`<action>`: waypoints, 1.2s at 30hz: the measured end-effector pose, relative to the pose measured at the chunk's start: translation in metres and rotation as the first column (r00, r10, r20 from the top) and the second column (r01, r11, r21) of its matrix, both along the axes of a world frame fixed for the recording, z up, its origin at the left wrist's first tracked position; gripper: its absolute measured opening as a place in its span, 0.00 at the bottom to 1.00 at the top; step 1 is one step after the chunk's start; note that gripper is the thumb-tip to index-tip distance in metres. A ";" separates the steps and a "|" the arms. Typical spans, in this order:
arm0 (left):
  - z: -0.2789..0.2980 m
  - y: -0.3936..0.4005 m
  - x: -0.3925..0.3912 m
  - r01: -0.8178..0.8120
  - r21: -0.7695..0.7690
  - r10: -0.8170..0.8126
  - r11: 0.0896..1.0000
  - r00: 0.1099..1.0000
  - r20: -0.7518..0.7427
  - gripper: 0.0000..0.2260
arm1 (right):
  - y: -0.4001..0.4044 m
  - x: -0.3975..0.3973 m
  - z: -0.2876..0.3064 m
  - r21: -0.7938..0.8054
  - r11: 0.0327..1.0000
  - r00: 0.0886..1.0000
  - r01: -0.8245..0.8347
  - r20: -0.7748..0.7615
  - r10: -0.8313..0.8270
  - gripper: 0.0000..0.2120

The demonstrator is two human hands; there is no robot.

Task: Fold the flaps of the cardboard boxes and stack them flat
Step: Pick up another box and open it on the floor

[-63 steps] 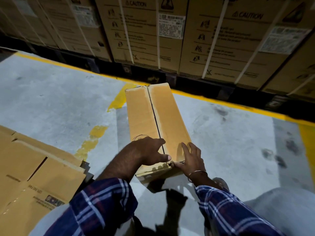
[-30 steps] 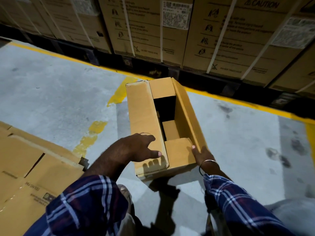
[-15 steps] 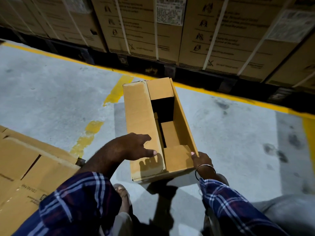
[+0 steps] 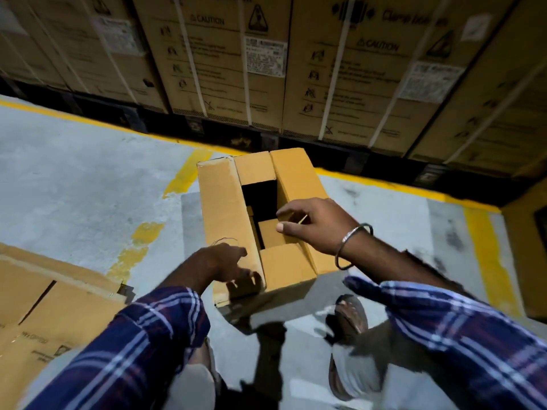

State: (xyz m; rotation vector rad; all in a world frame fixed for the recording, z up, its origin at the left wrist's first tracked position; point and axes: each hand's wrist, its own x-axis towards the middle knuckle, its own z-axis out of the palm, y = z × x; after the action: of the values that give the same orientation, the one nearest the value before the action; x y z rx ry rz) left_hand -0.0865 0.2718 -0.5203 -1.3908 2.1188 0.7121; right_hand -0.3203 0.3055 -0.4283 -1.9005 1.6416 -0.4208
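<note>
An open cardboard box point(image 4: 225, 208) stands on the grey floor in front of me. Its left long flap lies flat over the top, and the two short end flaps are folded in, leaving a dark gap in the middle. The right long flap point(image 4: 296, 176) slopes over the right side. My right hand point(image 4: 316, 226), with a metal bangle on the wrist, reaches across this flap; its fingers and thumb pinch the flap's inner edge. My left hand point(image 4: 222, 261) is blurred and lies with loose fingers over the near end of the left flap.
A pile of flattened cardboard boxes point(image 4: 44, 306) lies on the floor at the lower left. Large strapped cartons point(image 4: 266, 69) on dark pallets form a wall behind a yellow floor line point(image 4: 384, 184). My sandalled feet point(image 4: 352, 315) stand just below the box.
My right hand left the box's near right corner and moved up onto the right long flap, which has tipped from upright to sloping. My left hand stays at the left flap's near end.
</note>
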 end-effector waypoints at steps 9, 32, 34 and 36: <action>-0.053 0.041 -0.059 0.299 -0.138 -0.290 0.944 0.953 0.085 0.34 | 0.005 -0.007 -0.022 0.225 0.963 0.983 -0.147 -0.076 0.167 0.28; -0.028 0.005 0.026 0.172 -0.277 -0.015 0.945 0.872 0.489 0.22 | -0.012 -0.018 0.001 0.274 0.950 0.983 -0.151 -0.060 0.174 0.30; -0.058 0.006 0.056 -0.146 -0.227 0.229 0.963 0.887 0.401 0.28 | -0.011 -0.012 -0.002 0.283 0.946 0.983 -0.157 -0.045 0.177 0.30; -0.094 0.007 0.073 -0.448 -0.212 0.492 0.869 0.830 0.262 0.33 | -0.012 -0.005 -0.008 0.296 0.940 0.981 -0.168 -0.049 0.190 0.30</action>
State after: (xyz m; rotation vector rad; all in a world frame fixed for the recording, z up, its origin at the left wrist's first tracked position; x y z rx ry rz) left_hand -0.0139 0.2786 -0.6145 -1.9987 1.6148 0.4790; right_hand -0.3255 0.2935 -0.4359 -1.8386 1.4686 -0.0278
